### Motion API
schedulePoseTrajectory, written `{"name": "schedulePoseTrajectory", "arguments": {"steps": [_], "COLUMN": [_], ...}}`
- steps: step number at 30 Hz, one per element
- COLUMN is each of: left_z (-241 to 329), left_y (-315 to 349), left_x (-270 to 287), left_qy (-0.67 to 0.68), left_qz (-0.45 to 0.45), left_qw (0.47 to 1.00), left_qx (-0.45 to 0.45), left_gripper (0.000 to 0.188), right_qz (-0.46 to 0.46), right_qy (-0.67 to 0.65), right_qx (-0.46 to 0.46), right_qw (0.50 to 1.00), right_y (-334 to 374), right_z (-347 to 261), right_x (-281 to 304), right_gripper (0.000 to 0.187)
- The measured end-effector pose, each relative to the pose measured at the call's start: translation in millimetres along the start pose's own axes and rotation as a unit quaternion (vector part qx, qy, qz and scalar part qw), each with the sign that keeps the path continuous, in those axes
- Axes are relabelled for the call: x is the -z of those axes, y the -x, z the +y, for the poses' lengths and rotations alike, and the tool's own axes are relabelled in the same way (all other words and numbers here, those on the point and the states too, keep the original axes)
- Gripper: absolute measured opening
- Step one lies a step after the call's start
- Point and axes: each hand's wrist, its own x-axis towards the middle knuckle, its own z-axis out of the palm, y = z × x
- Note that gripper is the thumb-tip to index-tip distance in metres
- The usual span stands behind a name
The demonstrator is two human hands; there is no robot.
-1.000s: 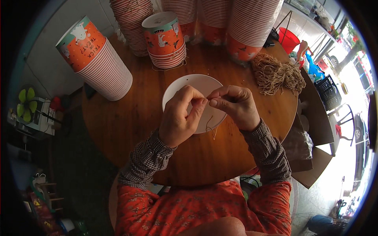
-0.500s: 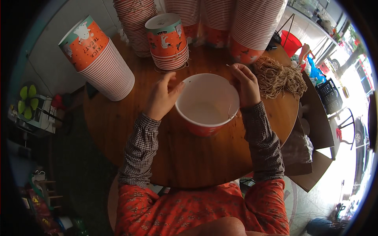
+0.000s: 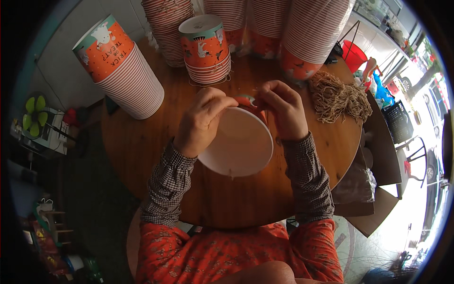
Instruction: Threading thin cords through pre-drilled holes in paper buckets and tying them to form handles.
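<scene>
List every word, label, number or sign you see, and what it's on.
Left bucket stack: dark upside-down lettering on the orange band; legible, but I won't copy the wording.
Middle bucket stack: pictures, no lettering I can make out.
White-lined bucket: no lettering visible inside.
Background: any markings are too small or blurred to read.

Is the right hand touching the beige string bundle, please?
Apart: the head view shows wooden table between the right hand and the beige string bundle.
</scene>
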Motion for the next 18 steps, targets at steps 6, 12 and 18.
{"name": "schedulePoseTrajectory", "arguments": {"steps": [6, 12, 18], "left_z": [-11.3, -9.8, -6.1], "left_y": [4.0, 5.6, 9.0], "left_x": [-6.4, -4.9, -3.1], "left_qy": [-0.030, -0.140, -0.155], "left_qz": [0.057, 0.095, 0.133], "left_qw": [0.995, 0.970, 0.952], "left_qx": [-0.073, -0.174, -0.229], "left_gripper": [0.024, 0.026, 0.025], "right_qz": [-0.073, -0.182, -0.163], "right_qy": [0.078, 0.141, 0.265], "right_qx": [0.020, 0.064, 0.153], "right_qw": [0.994, 0.971, 0.938], "right_y": [-5.3, -4.8, 4.6], "right_z": [-14.8, -22.3, -33.6], "right_x": [-15.9, -8.6, -19.3], "right_gripper": [0.009, 0.005, 0.008]}}
